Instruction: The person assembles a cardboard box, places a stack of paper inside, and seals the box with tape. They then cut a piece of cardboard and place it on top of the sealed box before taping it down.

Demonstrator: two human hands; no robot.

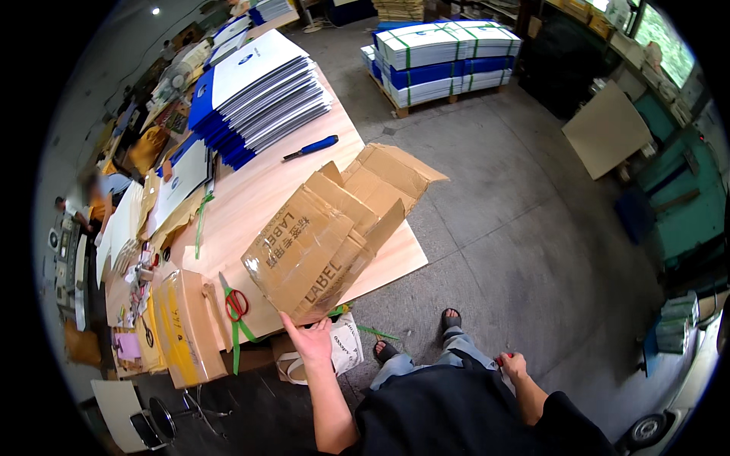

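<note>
A brown cardboard box (304, 243) with open flaps and dark print lies slanted across the near corner of the table. My left hand (308, 340) is at its nearest corner, palm up with the fingers stretched out and the thumb by the cardboard edge. My right hand (512, 364) hangs low beside my thigh, its fingers closed; a bit of red shows at it, too small to name. Red-handled scissors (236, 303) lie left of the box, over a green strap (236, 346). Beyond the box rests a blue-handled cutter (310, 148).
Tall stacks of blue and white printed sheets (266, 91) fill the table's far part. A taped carton (186, 327) sits at the near left. Strapped bundles (449, 61) stand on a pallet across the floor. A white bag (347, 342) is below the table edge.
</note>
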